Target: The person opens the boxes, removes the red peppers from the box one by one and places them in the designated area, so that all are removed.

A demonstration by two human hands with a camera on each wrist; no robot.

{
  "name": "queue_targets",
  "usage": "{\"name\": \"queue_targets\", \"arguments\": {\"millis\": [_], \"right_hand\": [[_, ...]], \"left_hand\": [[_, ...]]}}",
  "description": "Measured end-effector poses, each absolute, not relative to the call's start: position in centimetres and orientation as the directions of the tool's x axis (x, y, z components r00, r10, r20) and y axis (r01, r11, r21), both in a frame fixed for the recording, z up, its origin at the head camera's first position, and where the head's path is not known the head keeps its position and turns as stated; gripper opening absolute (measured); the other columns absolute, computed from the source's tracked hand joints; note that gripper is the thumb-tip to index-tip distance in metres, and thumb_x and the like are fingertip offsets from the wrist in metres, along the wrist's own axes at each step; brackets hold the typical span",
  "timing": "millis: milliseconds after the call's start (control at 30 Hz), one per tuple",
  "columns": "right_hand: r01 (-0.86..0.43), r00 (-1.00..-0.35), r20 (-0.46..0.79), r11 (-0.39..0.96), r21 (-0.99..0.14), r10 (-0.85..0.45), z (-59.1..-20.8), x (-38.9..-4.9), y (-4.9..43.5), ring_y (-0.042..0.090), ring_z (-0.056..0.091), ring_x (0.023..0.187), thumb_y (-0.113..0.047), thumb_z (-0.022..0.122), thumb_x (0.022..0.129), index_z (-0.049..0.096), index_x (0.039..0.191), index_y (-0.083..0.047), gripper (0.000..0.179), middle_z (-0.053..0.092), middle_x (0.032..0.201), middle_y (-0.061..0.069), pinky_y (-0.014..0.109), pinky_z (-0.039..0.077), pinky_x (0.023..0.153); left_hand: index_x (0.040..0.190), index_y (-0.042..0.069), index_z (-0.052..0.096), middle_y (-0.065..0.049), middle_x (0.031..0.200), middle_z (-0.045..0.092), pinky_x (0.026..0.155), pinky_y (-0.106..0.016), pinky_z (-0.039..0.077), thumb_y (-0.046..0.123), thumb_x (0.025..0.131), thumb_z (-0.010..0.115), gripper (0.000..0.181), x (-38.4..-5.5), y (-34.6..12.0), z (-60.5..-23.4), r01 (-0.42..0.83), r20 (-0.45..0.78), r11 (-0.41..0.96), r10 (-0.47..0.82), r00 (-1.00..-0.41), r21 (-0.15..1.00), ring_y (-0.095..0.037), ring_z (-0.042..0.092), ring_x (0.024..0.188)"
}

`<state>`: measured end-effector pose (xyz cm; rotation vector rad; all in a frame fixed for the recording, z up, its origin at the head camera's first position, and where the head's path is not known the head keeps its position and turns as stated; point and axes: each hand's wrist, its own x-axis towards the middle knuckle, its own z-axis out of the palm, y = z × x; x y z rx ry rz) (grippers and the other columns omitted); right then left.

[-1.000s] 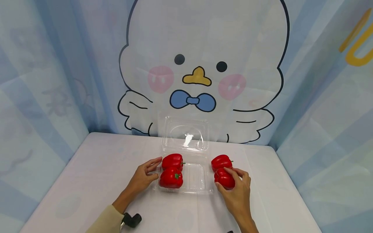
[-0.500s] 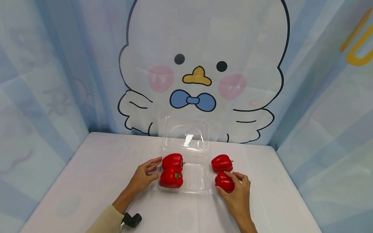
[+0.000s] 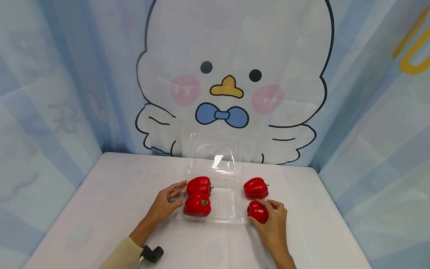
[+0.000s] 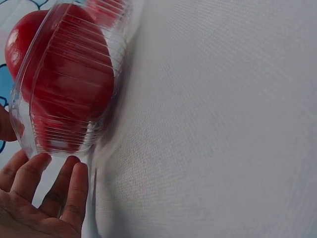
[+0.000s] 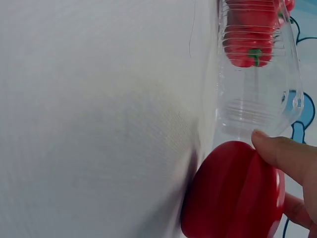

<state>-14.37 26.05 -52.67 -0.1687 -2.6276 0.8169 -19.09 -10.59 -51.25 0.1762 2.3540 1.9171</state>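
My right hand (image 3: 273, 228) grips a red bell pepper (image 3: 257, 212), its thumb on the near left side and fingers over the top. The right wrist view shows the held bell pepper (image 5: 233, 193) close to the white cloth, beside the container's end. Left of it stands a clear plastic clamshell container (image 3: 224, 203), lid up at the back. Two red bell peppers, a rear one (image 3: 199, 186) and a front one (image 3: 197, 205), lie in its left half. Fingertips of my left hand (image 3: 164, 203) touch the container's left wall, fingers relaxed; the left wrist view shows this hand (image 4: 44, 198) there.
Another red bell pepper (image 3: 256, 188) lies behind the held one, right of the container. A white cloth (image 3: 208, 246) covers the table. Behind hangs a curtain (image 3: 231, 45) with a cartoon bird; the raised lid (image 3: 213, 153) stands near it.
My right hand has drawn the gripped bell pepper slightly nearer to me, so a gap now separates it from the one behind. My left hand and the container have stayed put.
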Motion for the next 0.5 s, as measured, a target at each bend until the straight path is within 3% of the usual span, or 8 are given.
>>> {"name": "queue_targets", "arguments": {"millis": [233, 500], "right_hand": [[0.061, -0.943, 0.245, 0.844, -0.533, 0.223, -52.1, -14.26, 25.85, 0.038, 0.041, 0.135, -0.026, 0.098, 0.074, 0.068, 0.141, -0.015, 0.073, 0.05, 0.142, 0.017, 0.063, 0.059, 0.102], [0.063, -0.937, 0.271, 0.866, -0.496, 0.223, -51.81, -14.13, 25.79, 0.039, 0.044, 0.133, -0.028, 0.099, 0.071, 0.07, 0.139, -0.017, 0.075, 0.054, 0.139, 0.018, 0.064, 0.061, 0.097]], "left_hand": [[0.158, 0.011, 0.051, -0.011, 0.163, 0.051, 0.111, -0.048, 0.055, -0.001, 0.089, 0.068, 0.072, -19.09, -10.74, -51.14, 0.032, 0.0, 0.187, 0.171, -0.985, 0.982, -0.043, 0.052, 0.148], [0.158, 0.013, 0.051, -0.01, 0.164, 0.051, 0.111, -0.049, 0.055, 0.0, 0.089, 0.069, 0.072, -19.25, -10.76, -51.22, 0.026, -0.005, 0.177, 0.174, -0.985, 0.984, -0.042, 0.052, 0.148]]}}
